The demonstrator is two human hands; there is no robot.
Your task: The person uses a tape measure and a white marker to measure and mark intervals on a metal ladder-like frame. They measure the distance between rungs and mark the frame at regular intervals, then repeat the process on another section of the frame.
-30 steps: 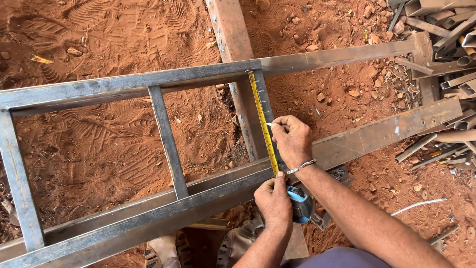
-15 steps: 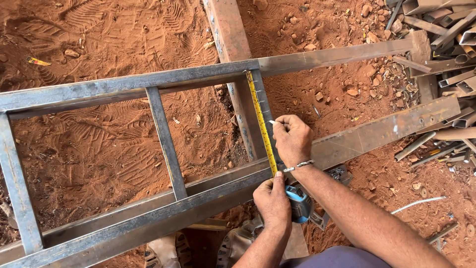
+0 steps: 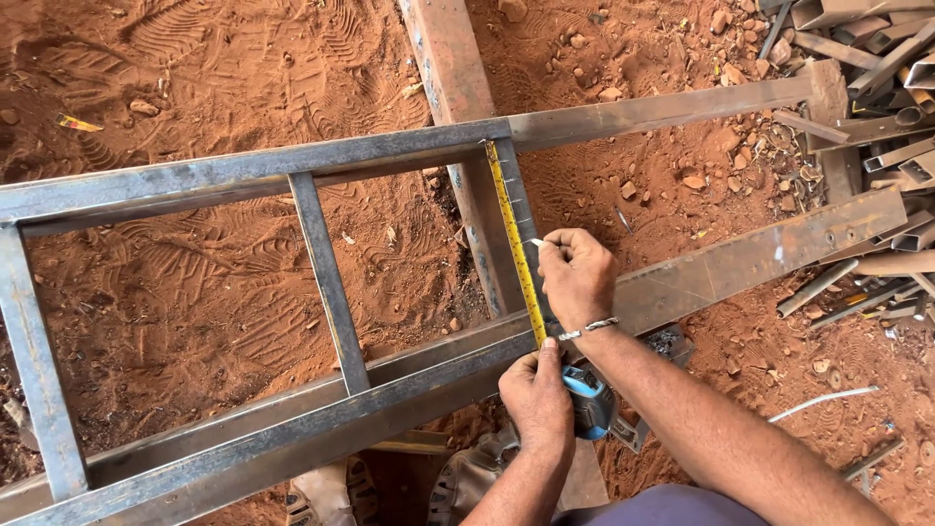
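Note:
A grey steel frame of welded bars lies across red dirt. A yellow tape measure blade runs along one crossbar, hooked at the far rail. My left hand grips the blue tape measure case at the near rail, thumb pressing the blade down. My right hand rests on the crossbar, pinching a small white marker with its tip against the bar beside the blade. A metal bracelet sits on that wrist.
A rusty beam passes under the frame. Cut steel tubes and offcuts are heaped at the right. Stones litter the dirt. My sandalled feet show under the near rail. A white rod lies at the lower right.
Both hands stay in the same spots on the tape and crossbar; only the view has shifted slightly.

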